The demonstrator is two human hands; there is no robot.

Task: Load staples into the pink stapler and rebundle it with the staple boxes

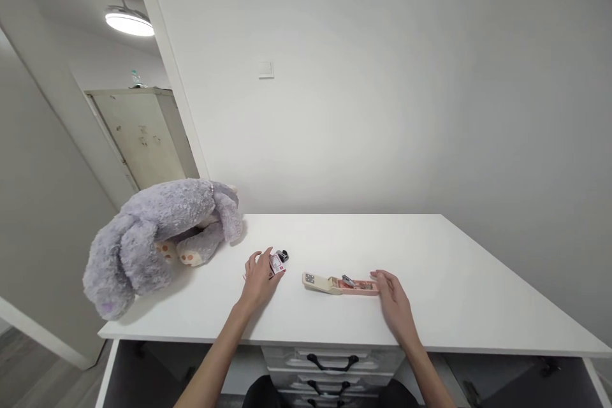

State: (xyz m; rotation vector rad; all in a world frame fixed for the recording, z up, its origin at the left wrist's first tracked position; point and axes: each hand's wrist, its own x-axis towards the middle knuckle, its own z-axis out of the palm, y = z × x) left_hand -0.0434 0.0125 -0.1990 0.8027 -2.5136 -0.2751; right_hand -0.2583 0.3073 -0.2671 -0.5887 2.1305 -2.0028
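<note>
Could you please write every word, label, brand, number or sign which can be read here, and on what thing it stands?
No text can be read.
Packet at the left hand: red and dark print, too small to read.
Cream lid: grey patch with light dots, no readable letters.
Cabinet: small marks, too blurred to tell if they are writing.

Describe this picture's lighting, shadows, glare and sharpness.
Head view: ceiling light glares white; head view: wall dims toward the right; head view: plush toy casts a soft shadow; head view: contents of the pink case look indistinct.
</note>
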